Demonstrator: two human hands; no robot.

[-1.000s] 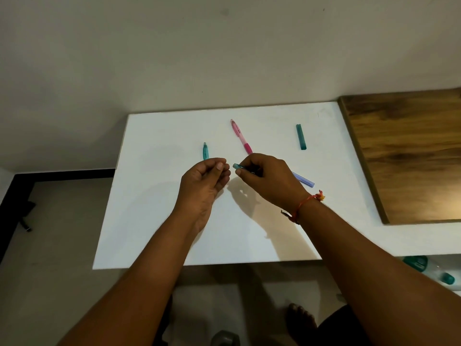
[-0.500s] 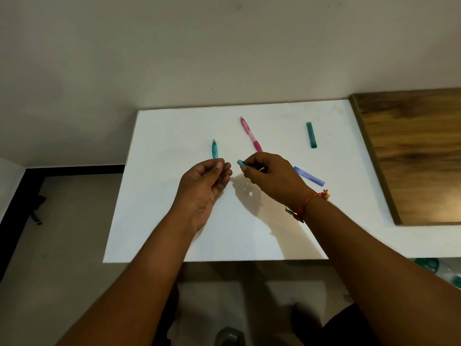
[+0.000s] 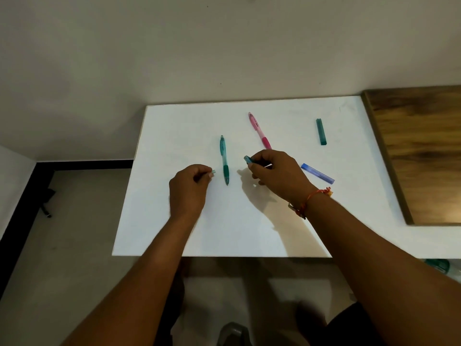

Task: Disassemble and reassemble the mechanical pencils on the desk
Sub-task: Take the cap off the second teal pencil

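Observation:
A teal mechanical pencil (image 3: 224, 159) lies on the white desk (image 3: 189, 126) between my hands, tip toward me. My left hand (image 3: 190, 189) pinches a small pale cap (image 3: 213, 172) at its fingertips, just left of that pencil. My right hand (image 3: 277, 174) is closed around a blue pencil (image 3: 248, 159); only its end sticks out past my fingers. A pink mechanical pencil (image 3: 259, 129) lies farther back, its tip hidden behind my right hand. A blue tube (image 3: 317, 173) lies right of my right hand. A teal tube (image 3: 321, 131) rests at the back right.
A dark wooden board (image 3: 421, 151) covers the desk's right end. The wall stands directly behind the desk. Below the front edge I see the floor, my feet and a teal-capped bottle (image 3: 441, 267) at the right.
My left hand has moved left, away from my right hand, with the small cap. The teal pencil that it covered now lies in full view. The camera has shifted left.

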